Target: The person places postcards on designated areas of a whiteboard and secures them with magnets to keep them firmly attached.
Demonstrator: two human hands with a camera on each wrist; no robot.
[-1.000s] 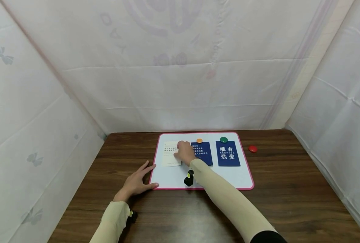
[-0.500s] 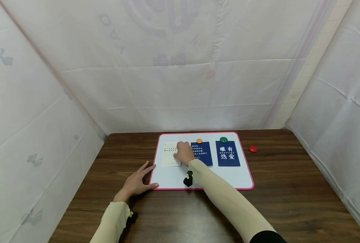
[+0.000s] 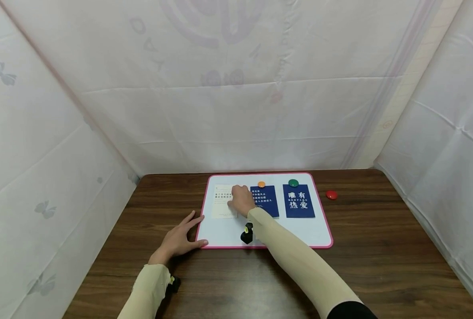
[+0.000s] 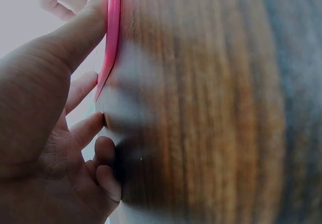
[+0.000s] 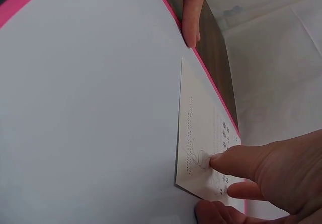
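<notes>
Two hands work at a pink-rimmed whiteboard (image 3: 220, 235) lying on a wooden table (image 3: 380, 257). The right hand (image 3: 242, 200) rests on a white card (image 3: 222, 208) at the board's far left part; its fingers are curled, and in the right wrist view a fingertip (image 5: 214, 159) presses down on the card (image 5: 201, 133) near its edge, pinning it flat to the board (image 5: 90, 108). The left hand (image 3: 178, 239) lies spread and flat on the table just left of the pressing hand and nearer the person, its thumb (image 4: 80, 30) against the board's pink rim (image 4: 111, 38). Just right of the pressing hand lie two blue cards (image 3: 265, 201) (image 3: 298, 200), each with a magnet at its far edge, orange (image 3: 261, 184) and green (image 3: 293, 182). A red magnet (image 3: 331, 194) sits on the table further right, off the board.
</notes>
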